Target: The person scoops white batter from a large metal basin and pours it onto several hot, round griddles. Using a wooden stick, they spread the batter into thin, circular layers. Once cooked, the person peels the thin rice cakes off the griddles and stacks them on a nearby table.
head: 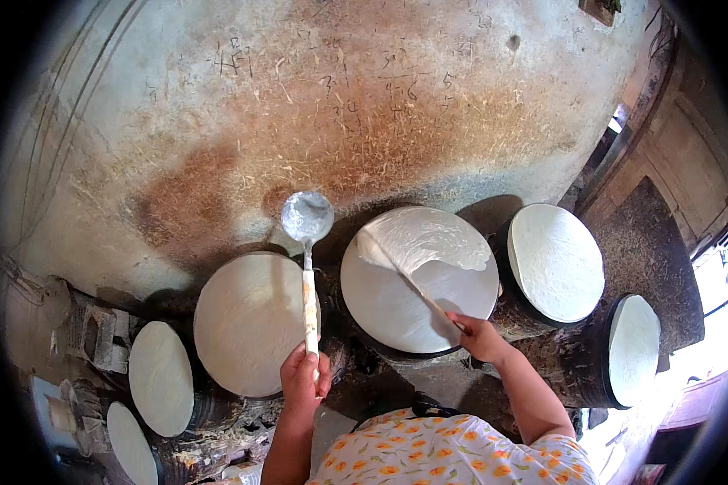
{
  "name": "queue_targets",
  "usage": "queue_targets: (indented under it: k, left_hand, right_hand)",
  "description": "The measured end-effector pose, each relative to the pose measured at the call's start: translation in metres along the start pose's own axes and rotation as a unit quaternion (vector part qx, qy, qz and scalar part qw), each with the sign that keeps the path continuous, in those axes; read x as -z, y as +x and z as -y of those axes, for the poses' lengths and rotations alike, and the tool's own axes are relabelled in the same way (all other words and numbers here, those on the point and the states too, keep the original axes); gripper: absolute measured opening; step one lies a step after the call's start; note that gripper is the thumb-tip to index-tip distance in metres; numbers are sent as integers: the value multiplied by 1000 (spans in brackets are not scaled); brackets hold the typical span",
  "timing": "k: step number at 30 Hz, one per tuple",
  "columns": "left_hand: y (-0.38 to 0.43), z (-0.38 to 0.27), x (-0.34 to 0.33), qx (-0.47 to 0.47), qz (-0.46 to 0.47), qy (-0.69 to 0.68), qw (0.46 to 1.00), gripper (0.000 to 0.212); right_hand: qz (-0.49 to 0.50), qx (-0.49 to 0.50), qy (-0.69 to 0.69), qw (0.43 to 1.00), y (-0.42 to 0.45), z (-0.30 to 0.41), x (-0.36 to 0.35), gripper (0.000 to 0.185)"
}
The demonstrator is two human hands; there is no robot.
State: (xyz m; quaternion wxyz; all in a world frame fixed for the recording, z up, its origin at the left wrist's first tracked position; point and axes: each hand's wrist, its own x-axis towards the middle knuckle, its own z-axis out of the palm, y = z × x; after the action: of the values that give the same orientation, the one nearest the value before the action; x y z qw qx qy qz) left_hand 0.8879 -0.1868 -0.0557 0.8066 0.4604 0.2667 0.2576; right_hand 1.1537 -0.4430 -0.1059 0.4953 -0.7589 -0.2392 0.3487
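Observation:
My left hand (305, 374) grips the pale handle of a metal ladle (307, 217), held upright in view with its bowl beyond the gap between two griddles. The bowl is coated with whitish batter. In my right hand (478, 337) is a thin wooden stick (421, 294), a batter spreader by its look, lying across the middle round griddle (394, 315). Its far end touches wet batter (437, 233) smeared over that griddle's far half; the near half shows bare metal. Left of the ladle, a large griddle (242, 327) is covered by a pale, thin sheet.
More drum-shaped stoves with pale-covered round tops stand around me: two on the right (556, 264) (635, 351) and two on the left (161, 379) (132, 445). A stained wall (340, 121) with handwritten marks rises behind them. Grey blocks (100, 336) sit at far left.

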Motion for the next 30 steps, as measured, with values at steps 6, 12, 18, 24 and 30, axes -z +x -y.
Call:
queue_targets:
  k: [6,12,18,24,30]
  left_hand:
    - [-15,5,1,-4,-24,87,996,21]
    - [-28,1,-14,4,-67,63,996,15]
    - [-43,8,-4,-4,-79,92,993,13]
    - [-42,7,-21,44,-7,-2,999,37]
    - [-70,-9,-15,-4,36,-233,972,44]
  right_hand:
    - [-74,17,-100,992,19,11,28,53]
    - [36,19,-109,993,42,18,34,53]
    - [69,23,-1,997,20,-2,66,49]
    - [49,-12,-103,993,49,32,55,48]
    - [135,1,-14,991,27,9,82,53]
